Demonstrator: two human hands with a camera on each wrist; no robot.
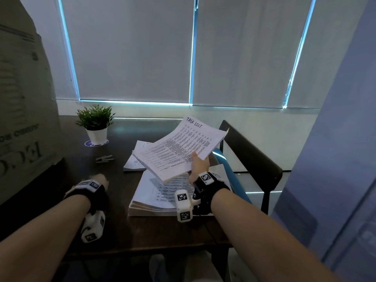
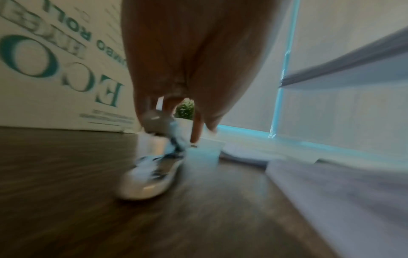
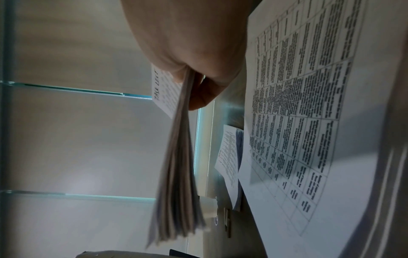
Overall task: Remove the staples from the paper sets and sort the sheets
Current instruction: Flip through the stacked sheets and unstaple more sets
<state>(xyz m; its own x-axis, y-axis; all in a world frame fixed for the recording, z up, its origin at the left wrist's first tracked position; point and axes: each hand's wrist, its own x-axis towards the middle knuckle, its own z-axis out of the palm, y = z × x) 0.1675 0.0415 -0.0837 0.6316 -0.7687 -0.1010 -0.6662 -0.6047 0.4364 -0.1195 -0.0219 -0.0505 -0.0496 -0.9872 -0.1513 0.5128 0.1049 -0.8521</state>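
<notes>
My right hand (image 1: 198, 165) grips a thick set of printed sheets headed "TASK LIST" (image 1: 179, 147) by its near edge and holds it tilted above the table. In the right wrist view the set (image 3: 178, 174) hangs edge-on from my thumb and fingers. A tall stack of printed sheets (image 1: 158, 196) lies on the table under it. A smaller pile (image 1: 135, 163) lies behind that stack. My left hand (image 1: 97, 181) is low over the table at the left and blurred. Its curled fingers (image 2: 152, 111) pinch a shiny silver tool (image 2: 152, 167), too blurred to identify.
A small grey stapler-like item (image 1: 104, 159) lies on the dark table (image 1: 122, 231) beyond my left hand. A potted plant (image 1: 95, 123) stands at the back left. A large cardboard box (image 1: 20, 119) fills the left side. A dark chair (image 1: 250, 157) stands to the right.
</notes>
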